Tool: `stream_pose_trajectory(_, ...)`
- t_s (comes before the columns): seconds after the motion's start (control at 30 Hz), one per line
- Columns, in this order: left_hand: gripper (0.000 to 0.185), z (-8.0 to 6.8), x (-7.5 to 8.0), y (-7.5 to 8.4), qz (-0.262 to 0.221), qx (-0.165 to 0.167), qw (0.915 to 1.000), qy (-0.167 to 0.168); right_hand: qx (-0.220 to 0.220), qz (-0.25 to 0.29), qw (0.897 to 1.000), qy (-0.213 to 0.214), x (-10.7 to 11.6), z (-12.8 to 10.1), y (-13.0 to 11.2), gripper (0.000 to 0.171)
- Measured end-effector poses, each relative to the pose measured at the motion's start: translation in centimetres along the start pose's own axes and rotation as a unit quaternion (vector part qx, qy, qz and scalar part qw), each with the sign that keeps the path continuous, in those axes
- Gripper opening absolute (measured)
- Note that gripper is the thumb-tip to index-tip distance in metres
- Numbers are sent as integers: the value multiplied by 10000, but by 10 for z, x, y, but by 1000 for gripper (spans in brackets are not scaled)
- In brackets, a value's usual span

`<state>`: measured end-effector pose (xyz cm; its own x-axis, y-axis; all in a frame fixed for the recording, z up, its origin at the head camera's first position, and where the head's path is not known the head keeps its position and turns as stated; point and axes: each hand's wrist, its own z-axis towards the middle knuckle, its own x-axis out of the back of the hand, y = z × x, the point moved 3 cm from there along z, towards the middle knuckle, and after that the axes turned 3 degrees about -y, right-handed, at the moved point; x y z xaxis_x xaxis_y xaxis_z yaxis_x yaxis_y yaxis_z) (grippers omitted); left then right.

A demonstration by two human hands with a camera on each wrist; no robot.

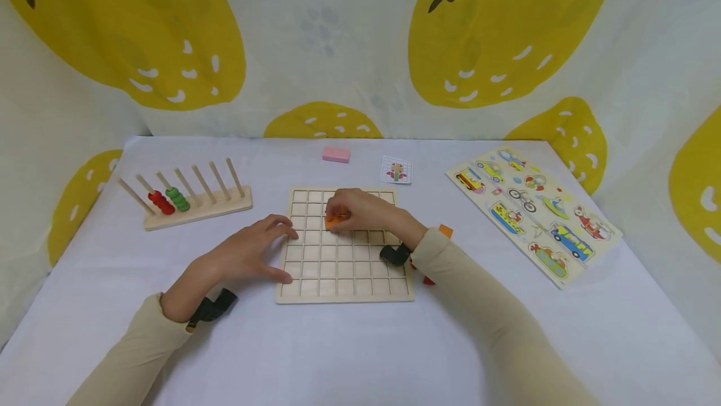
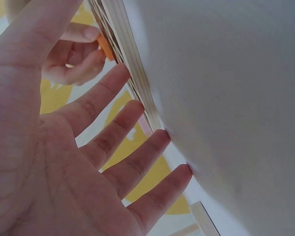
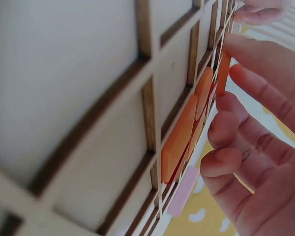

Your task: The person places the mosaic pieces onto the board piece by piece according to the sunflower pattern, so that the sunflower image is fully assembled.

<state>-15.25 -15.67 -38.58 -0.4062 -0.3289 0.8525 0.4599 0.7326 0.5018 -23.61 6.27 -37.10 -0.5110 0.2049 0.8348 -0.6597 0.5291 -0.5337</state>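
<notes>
Orange tile (image 1: 330, 224) pinched in the right grip (image 1: 353, 211), at the far half of the grid board (image 1: 345, 299), left of centre; left grip (image 1: 250, 251) apart, spread beside the board's left edge. Pink block (image 1: 335, 155) on the worktop (image 1: 349, 356), beyond the board's far edge.

A white-clothed table (image 1: 315, 356) bears a wooden grid board (image 1: 311, 256) near its middle. On the left sits a seven-peg wooden stand (image 1: 198, 211), red beads (image 1: 161, 203) on one peg and green beads (image 1: 178, 199) on the next. Behind the board lie a pink block (image 1: 335, 155) and a small printed pattern card (image 1: 388, 171); on the right, a vehicle puzzle board (image 1: 532, 213) lies at an angle. Just beside the grid board's right edge, orange and red pieces (image 1: 445, 231) show, partly hidden
</notes>
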Motion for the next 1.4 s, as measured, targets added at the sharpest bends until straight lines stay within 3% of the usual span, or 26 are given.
stream_pose_trajectory(0.83, 71, -1, 1, 3, 134, -34, 9999, 17, -105, -251, 9995, -130, -4, 3, -2, 11)
stream_pose_trajectory(1.13, 71, -1, 0, 2, 100, 67, 9999, -23, 79, 96, 9998, -155, 6, -7, 5, 13)
stream_pose_trajectory(1.4, 71, -1, 1, 4, 100, 106, 9999, -31, 52, 573, 9981, -231, 18, -29, 13, 14)
